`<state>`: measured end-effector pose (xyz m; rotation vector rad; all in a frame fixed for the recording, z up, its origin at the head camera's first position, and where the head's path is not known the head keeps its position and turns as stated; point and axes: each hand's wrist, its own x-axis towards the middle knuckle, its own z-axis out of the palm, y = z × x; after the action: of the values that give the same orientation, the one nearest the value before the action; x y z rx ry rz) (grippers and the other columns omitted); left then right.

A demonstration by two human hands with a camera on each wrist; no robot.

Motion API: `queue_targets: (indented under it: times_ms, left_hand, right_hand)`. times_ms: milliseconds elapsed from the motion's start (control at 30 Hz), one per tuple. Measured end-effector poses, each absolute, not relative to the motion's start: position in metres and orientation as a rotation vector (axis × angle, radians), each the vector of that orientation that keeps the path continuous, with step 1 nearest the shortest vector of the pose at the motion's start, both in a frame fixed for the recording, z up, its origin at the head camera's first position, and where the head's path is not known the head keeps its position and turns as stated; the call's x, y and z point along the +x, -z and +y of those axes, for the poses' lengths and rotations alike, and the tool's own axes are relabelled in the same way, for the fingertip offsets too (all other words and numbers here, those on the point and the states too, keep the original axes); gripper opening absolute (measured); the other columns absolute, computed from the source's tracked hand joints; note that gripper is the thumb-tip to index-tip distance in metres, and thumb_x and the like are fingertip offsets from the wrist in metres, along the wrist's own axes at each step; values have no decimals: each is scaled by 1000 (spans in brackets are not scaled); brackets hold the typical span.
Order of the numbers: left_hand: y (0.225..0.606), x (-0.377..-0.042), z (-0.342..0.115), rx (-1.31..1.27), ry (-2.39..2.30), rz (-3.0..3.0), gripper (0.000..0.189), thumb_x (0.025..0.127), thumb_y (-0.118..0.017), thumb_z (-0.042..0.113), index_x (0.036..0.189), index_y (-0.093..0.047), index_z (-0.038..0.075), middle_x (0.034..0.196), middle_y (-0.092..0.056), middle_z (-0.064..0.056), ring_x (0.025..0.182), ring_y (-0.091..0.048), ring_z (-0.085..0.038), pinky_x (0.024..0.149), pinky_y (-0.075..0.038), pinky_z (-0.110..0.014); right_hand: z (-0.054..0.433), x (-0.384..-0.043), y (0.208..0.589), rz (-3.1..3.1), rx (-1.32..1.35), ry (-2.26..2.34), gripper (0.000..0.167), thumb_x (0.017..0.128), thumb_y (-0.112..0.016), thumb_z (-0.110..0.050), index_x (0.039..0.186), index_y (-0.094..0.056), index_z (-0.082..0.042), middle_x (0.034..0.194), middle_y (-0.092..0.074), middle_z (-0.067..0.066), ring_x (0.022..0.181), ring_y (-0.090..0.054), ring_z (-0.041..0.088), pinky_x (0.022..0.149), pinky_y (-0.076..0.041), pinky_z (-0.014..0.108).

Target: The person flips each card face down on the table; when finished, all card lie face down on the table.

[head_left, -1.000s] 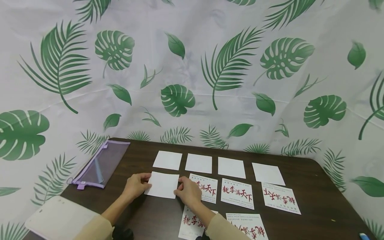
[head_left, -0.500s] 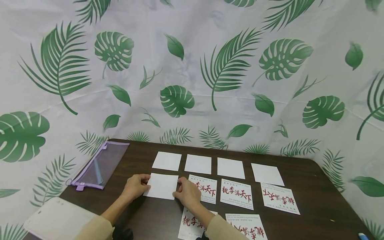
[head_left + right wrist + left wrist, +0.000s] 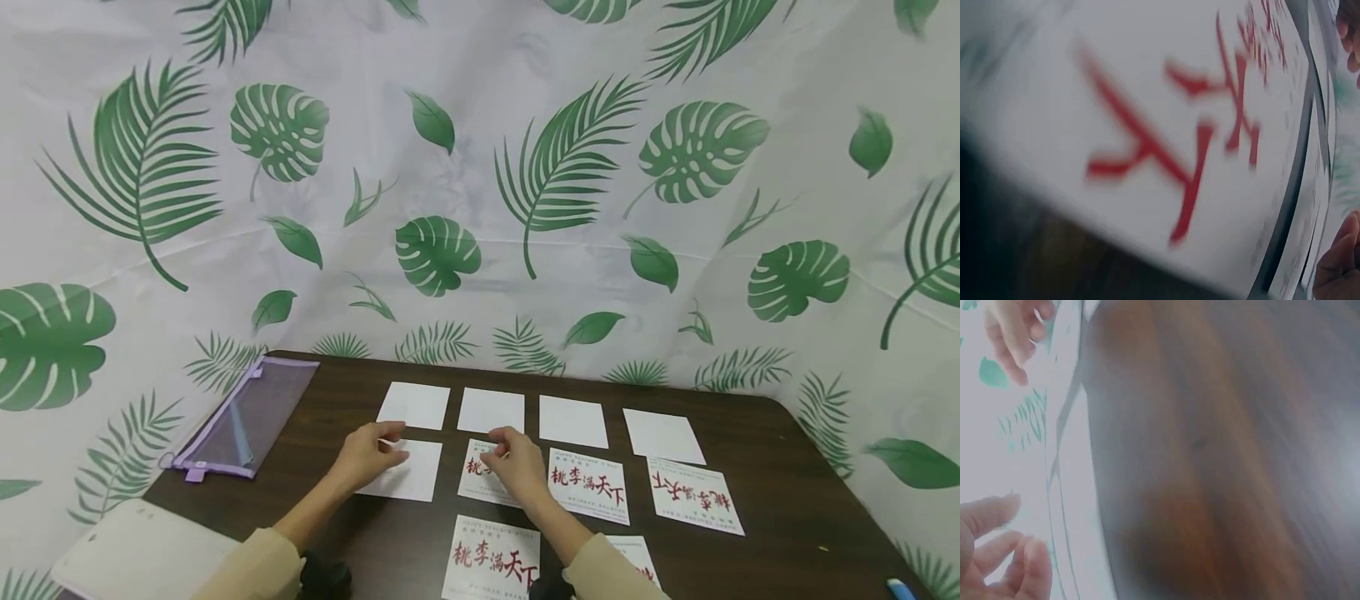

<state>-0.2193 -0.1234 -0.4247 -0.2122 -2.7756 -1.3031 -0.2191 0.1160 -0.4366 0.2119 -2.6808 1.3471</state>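
A blank white card lies flat on the dark wooden table, and my left hand hovers over its left part, thumb and fingertips apart with nothing between them. My right hand is raised over a card with red Chinese characters, hiding its right part. Nothing is between the right thumb and fingers either. The left wrist view catches my left hand at the lower left, fingers loosely bent. Large red strokes of a printed card fill the right wrist view, with my right hand at its edge.
Several blank cards form a row at the back. More printed cards lie nearer, one right of my right hand and one in front. A purple mesh zip pouch sits at left, near a white flat object.
Both hands have let go of the blank card, which stays on the table. The right hand has moved right over the printed card; the left has risen and shifted slightly right.
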Motion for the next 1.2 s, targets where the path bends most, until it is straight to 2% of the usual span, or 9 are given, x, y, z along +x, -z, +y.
queue_targets:
  times_ms: [167,367,500,733,1200]
  left_hand:
    - [423,-223,-87,-417,1534,-2795,51,74,-76,7,120,-58,-6,98,-65,-16,87,-65,-27,68,-53,-32]
    - [430,-232,-61,-463,1537,-2875,58,71,-78,5,124,-56,-5,96,-63,-12,77,-62,-16,66,-50,-28]
    - [434,-237,-54,-468,1482,-2910,59,70,-79,5,123,-56,-5,91,-63,-9,73,-59,-13,65,-47,-27]
    - [435,-240,-47,-516,1390,-2960,63,66,-80,4,124,-55,-5,83,-61,-6,72,-50,-14,65,-42,-28]
    - [434,-247,-39,-579,1254,-3023,59,65,-80,-1,119,-58,-5,72,-55,-4,63,-45,-13,56,-36,-23]
  right_hand:
    - [146,-221,438,-2711,140,-1324,35,78,-71,-6,109,-61,6,73,-54,2,60,-47,10,51,-40,21]
    - [163,-222,442,-2806,135,-1213,40,75,-74,-6,110,-60,6,73,-50,2,65,-42,13,55,-36,24]
    - [166,-222,443,-2863,123,-1146,42,73,-77,-6,110,-61,5,75,-50,3,67,-42,14,57,-36,26]
    - [170,-221,444,-2888,169,-1055,42,69,-79,-5,105,-62,5,74,-51,3,67,-42,14,59,-36,27]
    - [174,-225,441,-2901,134,-1003,41,67,-80,-6,100,-58,4,74,-51,4,66,-44,15,59,-36,28]
